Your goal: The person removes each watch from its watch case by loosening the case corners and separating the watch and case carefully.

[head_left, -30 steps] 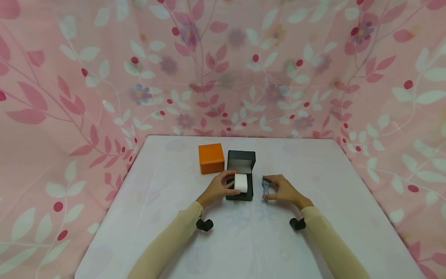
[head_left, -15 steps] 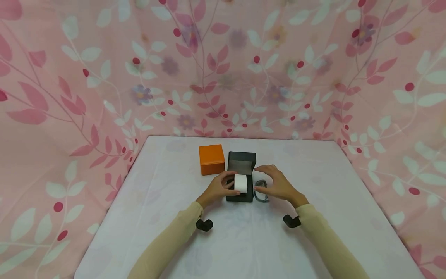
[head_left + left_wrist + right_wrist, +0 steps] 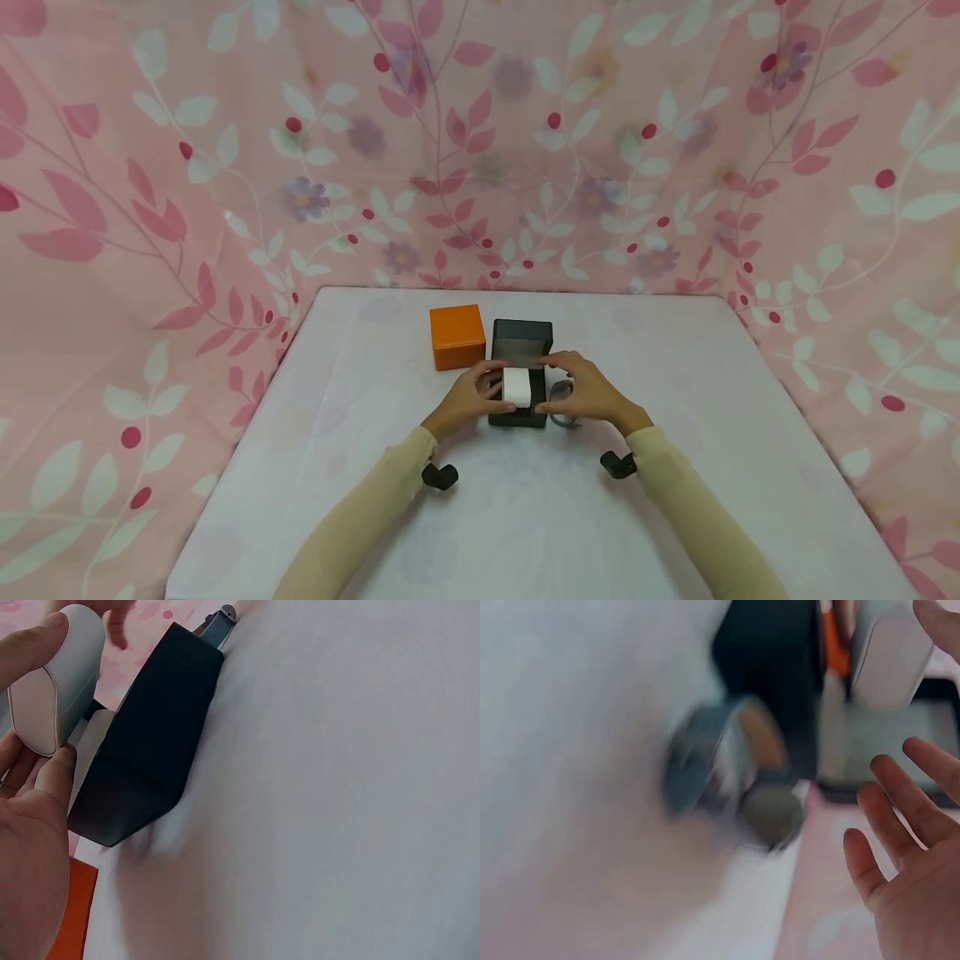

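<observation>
My left hand [image 3: 461, 398] grips a white watch cushion [image 3: 517, 387] between thumb and fingers, over the dark watch box [image 3: 522, 332], whose lid stands raised. In the left wrist view the cushion [image 3: 84, 664] shows above the box's side [image 3: 154, 727]. Close to the cushion's right side is my right hand [image 3: 588, 392], its thumb and fingers spread with nothing between them. A wristwatch with a blue-grey strap [image 3: 694, 761] lies on its side on the table, right of the box and partly hidden by the right hand in the head view.
An orange box [image 3: 457, 327] stands closed just left of the dark box, near the back of the white-covered table [image 3: 360, 350]. Pink floral cloth [image 3: 480, 150] hangs behind and at both sides.
My right hand has let go of the wristwatch, leaving it beside the dark box, and has moved left to the cushion. The left hand has kept its grip on the cushion.
</observation>
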A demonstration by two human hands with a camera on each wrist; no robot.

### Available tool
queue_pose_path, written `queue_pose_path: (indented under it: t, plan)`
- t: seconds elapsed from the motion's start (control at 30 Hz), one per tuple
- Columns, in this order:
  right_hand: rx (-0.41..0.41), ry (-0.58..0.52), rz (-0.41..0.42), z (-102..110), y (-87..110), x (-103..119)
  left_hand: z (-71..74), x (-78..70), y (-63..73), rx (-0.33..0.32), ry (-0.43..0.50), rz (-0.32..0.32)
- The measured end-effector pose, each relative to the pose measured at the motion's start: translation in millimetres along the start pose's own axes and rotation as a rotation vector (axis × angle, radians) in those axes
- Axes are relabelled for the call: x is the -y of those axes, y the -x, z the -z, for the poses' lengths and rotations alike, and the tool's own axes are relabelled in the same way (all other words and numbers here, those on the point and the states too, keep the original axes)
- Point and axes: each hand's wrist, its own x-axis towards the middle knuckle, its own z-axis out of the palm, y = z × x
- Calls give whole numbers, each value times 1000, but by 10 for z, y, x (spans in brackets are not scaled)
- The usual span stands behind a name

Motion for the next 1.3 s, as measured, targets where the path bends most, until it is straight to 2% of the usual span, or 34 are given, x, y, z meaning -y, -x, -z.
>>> queue_pose_path:
  t: [0.13,0.27,0.37,0.5,0.7,0.9,1.03,1.13,1.3]
  plan:
    - [25,135,-121,5,44,-138,47,1,-4,-15,-3,0]
    - [121,237,-158,-55,70,-195,53,13,6,-8,11,7]
    - [147,239,-157,-89,76,-188,36,16,4,-3,9,25]
    - [141,241,-181,-106,74,-163,15,21,-13,3,11,37]
    - [137,243,-224,-106,62,-109,11,34,-30,-5,11,27]
    - [126,243,-311,-116,75,-57,-13,20,-16,0,-13,36]
    - [85,240,-320,-105,84,-55,-25,13,-9,1,-12,49]
    - [22,205,-289,-81,74,-84,-25,6,-8,1,2,47]
    - [-109,11,-280,18,66,-88,-17,-7,-12,14,11,43]
